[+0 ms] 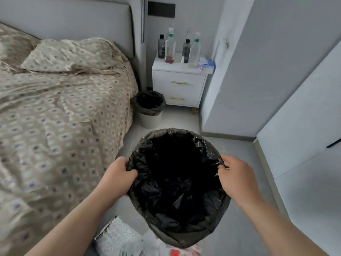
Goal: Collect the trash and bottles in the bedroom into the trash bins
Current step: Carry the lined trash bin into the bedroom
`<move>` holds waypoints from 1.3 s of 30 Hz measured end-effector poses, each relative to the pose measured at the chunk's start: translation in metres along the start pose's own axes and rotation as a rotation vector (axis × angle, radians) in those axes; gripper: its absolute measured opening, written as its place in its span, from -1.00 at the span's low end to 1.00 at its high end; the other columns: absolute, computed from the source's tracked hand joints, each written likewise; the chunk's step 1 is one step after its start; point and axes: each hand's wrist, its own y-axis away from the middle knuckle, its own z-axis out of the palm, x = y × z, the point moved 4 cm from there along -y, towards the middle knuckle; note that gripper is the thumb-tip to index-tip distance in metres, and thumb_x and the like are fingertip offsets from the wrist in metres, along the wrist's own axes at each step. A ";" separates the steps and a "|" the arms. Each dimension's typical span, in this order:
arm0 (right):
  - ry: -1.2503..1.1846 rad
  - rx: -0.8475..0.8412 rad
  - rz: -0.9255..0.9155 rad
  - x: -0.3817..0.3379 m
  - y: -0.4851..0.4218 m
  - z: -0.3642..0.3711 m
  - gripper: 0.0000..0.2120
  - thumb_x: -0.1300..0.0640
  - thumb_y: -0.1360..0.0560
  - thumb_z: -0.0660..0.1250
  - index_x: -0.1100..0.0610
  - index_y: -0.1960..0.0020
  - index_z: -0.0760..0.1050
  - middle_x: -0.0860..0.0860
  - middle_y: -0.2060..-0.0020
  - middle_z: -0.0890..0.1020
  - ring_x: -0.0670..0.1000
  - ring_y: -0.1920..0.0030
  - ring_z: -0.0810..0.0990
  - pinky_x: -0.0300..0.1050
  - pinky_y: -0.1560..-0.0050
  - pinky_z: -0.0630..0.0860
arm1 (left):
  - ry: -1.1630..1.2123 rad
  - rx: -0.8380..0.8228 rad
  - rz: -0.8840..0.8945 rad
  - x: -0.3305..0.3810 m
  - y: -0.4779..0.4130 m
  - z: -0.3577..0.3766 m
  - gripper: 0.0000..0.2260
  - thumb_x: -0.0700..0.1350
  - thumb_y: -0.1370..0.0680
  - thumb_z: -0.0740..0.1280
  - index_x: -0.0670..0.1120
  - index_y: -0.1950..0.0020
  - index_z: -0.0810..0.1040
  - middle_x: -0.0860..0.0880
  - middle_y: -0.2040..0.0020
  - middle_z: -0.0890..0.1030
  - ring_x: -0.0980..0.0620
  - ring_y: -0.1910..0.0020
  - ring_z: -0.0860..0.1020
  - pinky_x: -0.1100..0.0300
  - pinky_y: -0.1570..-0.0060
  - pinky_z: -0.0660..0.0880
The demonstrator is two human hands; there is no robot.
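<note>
A trash bin lined with a black bag [177, 145] is held up in front of me. My left hand [120, 172] grips its left rim and my right hand [236, 174] grips its right rim. A second bin with a black liner [149, 109] stands on the floor beside the bed. On the white nightstand [177, 85] stand several bottles: two dark ones [161, 46] and two clear ones [170, 47], with crumpled wrappers [206, 64] at the right edge. Loose trash, a bubble mailer [118, 237] and papers [166, 248], lies on the floor below the held bin.
A bed [55, 108] with a patterned beige cover fills the left side. White wardrobe doors [295, 89] line the right. A narrow strip of grey floor [184, 119] runs between them toward the nightstand.
</note>
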 end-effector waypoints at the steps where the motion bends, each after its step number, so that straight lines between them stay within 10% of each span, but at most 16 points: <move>1: 0.005 0.006 -0.003 0.017 0.000 0.015 -0.79 0.24 -0.41 0.16 0.17 0.07 0.55 0.14 0.20 0.66 0.16 0.04 0.60 0.07 0.12 0.59 | -0.011 -0.007 0.010 -0.012 -0.006 0.016 -0.88 -0.25 -0.45 0.26 -0.33 0.14 0.43 -0.20 0.30 0.50 -0.02 0.40 0.47 0.36 0.63 0.31; 16: 0.030 0.235 0.024 0.253 0.015 0.107 -0.81 0.26 -0.33 0.13 0.30 0.16 0.48 0.26 0.27 0.60 0.22 0.31 0.54 0.01 0.33 0.49 | 0.053 -0.136 0.216 -0.083 -0.036 0.235 -0.83 -0.31 -0.43 0.17 -0.36 0.05 0.46 -0.30 0.18 0.58 -0.25 0.27 0.63 0.07 0.49 0.59; 20: 0.097 0.278 0.173 0.338 0.054 0.085 -0.86 0.32 -0.34 0.12 0.19 0.38 0.26 0.10 0.54 0.33 0.10 0.46 0.26 -0.09 0.41 0.16 | 0.018 -0.269 0.218 -0.080 -0.011 0.330 -0.92 -0.31 -0.45 0.15 -0.26 0.10 0.40 -0.18 0.23 0.50 -0.12 0.36 0.55 0.17 0.53 0.53; 26: 0.102 0.310 0.378 0.456 0.112 0.090 -0.76 0.35 -0.35 0.15 0.12 0.45 0.27 0.03 0.54 0.42 0.11 0.41 0.41 -0.11 0.46 0.22 | -0.031 -0.433 0.250 -0.092 0.027 0.453 -0.81 -0.38 -0.44 0.09 -0.14 0.31 0.25 -0.08 0.40 0.34 -0.03 0.50 0.37 0.26 0.62 0.36; 39: 0.073 0.220 0.427 0.520 0.145 0.114 -0.77 0.34 -0.37 0.18 0.15 0.42 0.25 0.04 0.54 0.34 0.10 0.42 0.32 -0.08 0.46 0.12 | -0.151 -0.445 0.206 -0.132 0.028 0.516 -0.87 -0.31 -0.45 0.16 -0.14 0.26 0.29 -0.09 0.34 0.39 -0.02 0.40 0.40 0.24 0.56 0.38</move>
